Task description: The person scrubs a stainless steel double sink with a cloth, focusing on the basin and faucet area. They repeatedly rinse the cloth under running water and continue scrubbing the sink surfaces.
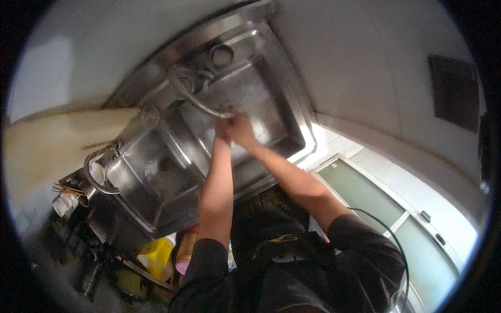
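Observation:
Both of my hands meet over the right basin of a stainless steel double sink (309, 150), close under the tip of a curved metal faucet spout (201, 106). My left hand (222, 130) is pressed against my right hand (240, 128), and the two overlap. Blur hides the fingers, so whether anything lies between them cannot be made out. Running water is not clearly visible either. The left basin (164, 172) shows bare metal with a dark drain. A round fitting (221, 56) sits on the back ledge of the sink.
Left of the sink, a second curved faucet (92, 180) arches beside a bowl (97, 173), a metal cup and a white cup (60, 206). Something yellow (158, 252) lies below the counter. To the right stands a frosted-glass framed panel (360, 187). Walls close in behind the sink.

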Demonstrator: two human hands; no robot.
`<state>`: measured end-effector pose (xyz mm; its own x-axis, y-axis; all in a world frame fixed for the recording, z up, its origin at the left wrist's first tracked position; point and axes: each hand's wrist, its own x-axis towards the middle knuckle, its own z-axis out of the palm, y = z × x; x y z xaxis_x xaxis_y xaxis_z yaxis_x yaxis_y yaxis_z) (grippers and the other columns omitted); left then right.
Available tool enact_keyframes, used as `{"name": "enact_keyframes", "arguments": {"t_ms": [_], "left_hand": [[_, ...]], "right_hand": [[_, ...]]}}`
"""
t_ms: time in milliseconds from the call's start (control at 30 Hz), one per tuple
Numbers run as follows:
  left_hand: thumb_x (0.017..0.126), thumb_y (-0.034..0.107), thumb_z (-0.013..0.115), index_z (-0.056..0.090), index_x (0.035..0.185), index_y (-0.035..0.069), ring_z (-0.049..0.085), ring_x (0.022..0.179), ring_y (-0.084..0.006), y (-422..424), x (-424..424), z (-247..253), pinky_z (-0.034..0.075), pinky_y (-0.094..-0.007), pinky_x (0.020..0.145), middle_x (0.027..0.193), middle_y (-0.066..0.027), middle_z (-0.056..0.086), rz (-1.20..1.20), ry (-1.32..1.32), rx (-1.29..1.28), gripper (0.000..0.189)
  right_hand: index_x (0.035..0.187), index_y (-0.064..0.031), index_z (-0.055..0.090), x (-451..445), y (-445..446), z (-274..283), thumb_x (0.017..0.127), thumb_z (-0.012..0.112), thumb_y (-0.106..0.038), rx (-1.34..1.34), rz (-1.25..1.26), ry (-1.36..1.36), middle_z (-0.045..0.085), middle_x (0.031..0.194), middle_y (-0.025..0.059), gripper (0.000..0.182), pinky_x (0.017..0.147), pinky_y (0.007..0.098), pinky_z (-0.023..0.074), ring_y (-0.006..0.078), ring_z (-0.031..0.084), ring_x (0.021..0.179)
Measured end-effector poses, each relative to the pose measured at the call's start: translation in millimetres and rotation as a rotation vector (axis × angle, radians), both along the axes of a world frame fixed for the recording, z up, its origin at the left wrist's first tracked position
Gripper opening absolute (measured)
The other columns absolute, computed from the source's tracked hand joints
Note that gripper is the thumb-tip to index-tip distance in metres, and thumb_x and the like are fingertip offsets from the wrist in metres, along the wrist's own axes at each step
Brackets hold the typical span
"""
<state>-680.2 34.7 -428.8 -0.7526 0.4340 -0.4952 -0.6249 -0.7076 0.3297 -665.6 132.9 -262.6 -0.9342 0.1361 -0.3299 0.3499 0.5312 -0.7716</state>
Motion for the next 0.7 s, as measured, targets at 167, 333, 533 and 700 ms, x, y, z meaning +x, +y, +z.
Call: {"name": "enact_keyframes", "arguments": {"t_ms": [167,333,533,700], "left_hand": [[0.096,0.032,0.051,0.059,0.116,0.006,0.059,0.103,-0.0265,59,-6,61,0.047,-0.0399,0.092,0.109,-0.0090,0.063,0.047,-0.181,-0.030,0.034],[0.096,0.028,0.050,0.057,0.120,0.007,0.058,0.106,-0.0278,72,-21,98,0.047,-0.0396,0.094,0.116,-0.0099,0.062,-0.067,-0.036,-0.106,0.033],[0.096,0.027,0.050,0.056,0.122,0.008,0.058,0.106,-0.0284,59,-17,107,0.047,-0.0406,0.094,0.118,-0.0102,0.061,0.055,-0.228,-0.181,0.033],[0.094,0.030,0.052,0.057,0.115,0.007,0.059,0.104,-0.0290,71,-29,159,0.048,-0.0420,0.093,0.114,-0.0090,0.062,0.186,-0.283,-0.026,0.032]], "right_hand": [[0.101,-0.0099,0.071,-18,16,8,0.081,0.063,-0.030,0.354,-0.138,-0.044,0.068,0.087,0.0203,0.030,0.080,0.0444,0.0495,0.0359,0.066,0.086],[0.096,-0.0148,0.075,-34,48,-53,0.082,0.062,-0.024,0.078,-0.244,-0.104,0.071,0.092,0.0132,0.022,0.081,0.0424,0.0502,0.0331,0.067,0.090],[0.092,-0.0077,0.074,-39,40,-19,0.085,0.063,-0.026,0.049,-0.183,-0.070,0.070,0.095,0.0153,0.022,0.085,0.0380,0.0486,0.0294,0.066,0.096],[0.119,-0.0053,0.062,-7,92,-70,0.094,0.052,-0.029,-0.918,-0.547,-0.155,0.065,0.115,0.0153,0.035,0.089,0.0367,0.0481,0.0284,0.062,0.105]]}}
